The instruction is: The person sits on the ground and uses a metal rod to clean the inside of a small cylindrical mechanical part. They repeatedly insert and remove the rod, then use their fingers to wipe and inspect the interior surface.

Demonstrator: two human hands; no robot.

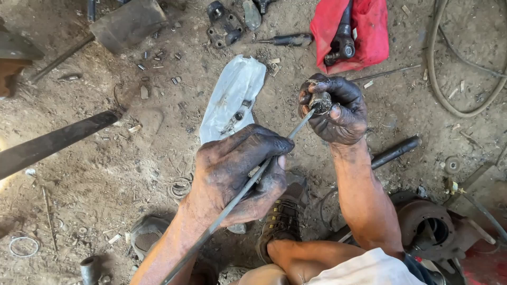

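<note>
My left hand (237, 171), black with grease, grips a long thin metal rod (238, 194) that runs from the lower left up to the right. Its tip reaches into a small grimy metal part (320, 102), which my right hand (338, 111) holds closed in its fingers above the dirt ground. Both hands hover over a crumpled white plastic sheet (232, 97) with small dark pieces lying on it.
A red cloth (369, 31) with a black metal part on it lies at the top. A screwdriver (285, 39), dark brackets (224, 26), a hose (449, 89), a black bar (53, 142) and a rusty housing (428, 227) lie around. A shoe (282, 219) is below.
</note>
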